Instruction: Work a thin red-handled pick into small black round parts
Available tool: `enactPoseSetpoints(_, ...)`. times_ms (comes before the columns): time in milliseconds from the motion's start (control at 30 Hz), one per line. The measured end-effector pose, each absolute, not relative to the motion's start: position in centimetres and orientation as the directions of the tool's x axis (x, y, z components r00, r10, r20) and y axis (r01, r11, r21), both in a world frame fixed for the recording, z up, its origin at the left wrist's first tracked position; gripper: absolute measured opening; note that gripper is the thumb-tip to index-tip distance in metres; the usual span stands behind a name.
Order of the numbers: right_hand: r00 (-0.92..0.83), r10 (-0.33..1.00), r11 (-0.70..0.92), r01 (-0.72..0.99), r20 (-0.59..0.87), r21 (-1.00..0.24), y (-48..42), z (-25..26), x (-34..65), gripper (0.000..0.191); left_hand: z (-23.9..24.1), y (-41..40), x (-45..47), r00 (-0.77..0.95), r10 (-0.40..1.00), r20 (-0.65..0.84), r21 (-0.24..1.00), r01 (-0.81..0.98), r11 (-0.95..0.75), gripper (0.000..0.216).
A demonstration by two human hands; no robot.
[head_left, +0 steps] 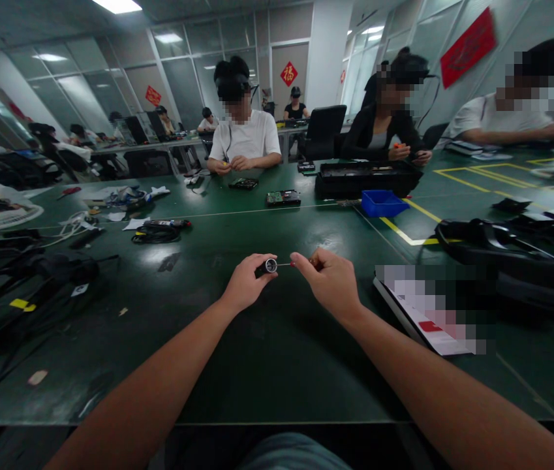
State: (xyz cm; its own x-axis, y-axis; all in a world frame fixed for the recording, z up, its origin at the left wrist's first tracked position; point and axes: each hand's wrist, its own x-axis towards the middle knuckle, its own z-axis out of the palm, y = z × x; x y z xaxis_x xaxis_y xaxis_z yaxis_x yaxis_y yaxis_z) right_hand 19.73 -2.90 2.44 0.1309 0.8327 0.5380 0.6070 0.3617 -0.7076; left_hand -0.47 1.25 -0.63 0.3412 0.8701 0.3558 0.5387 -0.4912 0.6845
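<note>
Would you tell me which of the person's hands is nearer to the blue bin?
The right hand, holding a thin tool, is in front of the blue bin, slightly left; the left hand, pinching a small black cylinder, sits farther left.

Table (257, 365) is seen from its near edge. Left hand (246, 285) and right hand (329, 282) are held side by side over its middle. A small cylindrical part (267, 266) is pinched in the left hand and a thin tool (284, 264) in the right, with its tip reaching the part between them. Papers (446, 343) are laid just right of the right hand, with bags (502, 245) behind them. A coiled cable (156, 233) lies left and beyond. Farther back, a circuit board (283, 197) is placed left of a bin (382, 203), and a long tray (367, 177) sits behind the bin. A seated person (245, 140) is noted at the far edge.
</note>
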Motion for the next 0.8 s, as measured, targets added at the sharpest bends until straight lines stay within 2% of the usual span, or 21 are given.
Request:
enactPoseSetpoints(267, 0.092, 0.832, 0.388, 0.609, 0.548, -0.691, -2.96, 2.47, 19.64, 0.043, -0.89, 1.54, -0.63, 0.347, 0.851, 0.395, 0.675, 0.519, -0.525, 0.035)
enactPoseSetpoints(500, -0.059, 0.819, 0.509, 0.534, 0.571, -0.675, -3.04, 2.51, 19.79, 0.009, -1.01, 1.6, -0.66, 0.345, 0.853, 0.392, 0.671, 0.527, -0.522, 0.036)
enactPoseSetpoints(600, -0.092, 0.852, 0.482, 0.526, 0.516, -0.701, -3.12, 2.65, 19.78, 0.014, -1.04, 1.53, -0.62, 0.349, 0.854, 0.387, 0.668, 0.532, -0.52, 0.036)
enactPoseSetpoints(733, -0.037, 0.886, 0.405, 0.544, 0.461, -0.735, -3.12, 2.6, 19.76, 0.031, -0.87, 1.41, -0.55, 0.355, 0.856, 0.377, 0.672, 0.531, -0.516, 0.036)
enactPoseSetpoints(800, -0.001, 0.881, 0.402, 0.527, 0.473, -0.749, -3.03, 2.38, 19.75, 0.027, -0.78, 1.37, -0.52, 0.352, 0.857, 0.376, 0.672, 0.534, -0.514, 0.035)
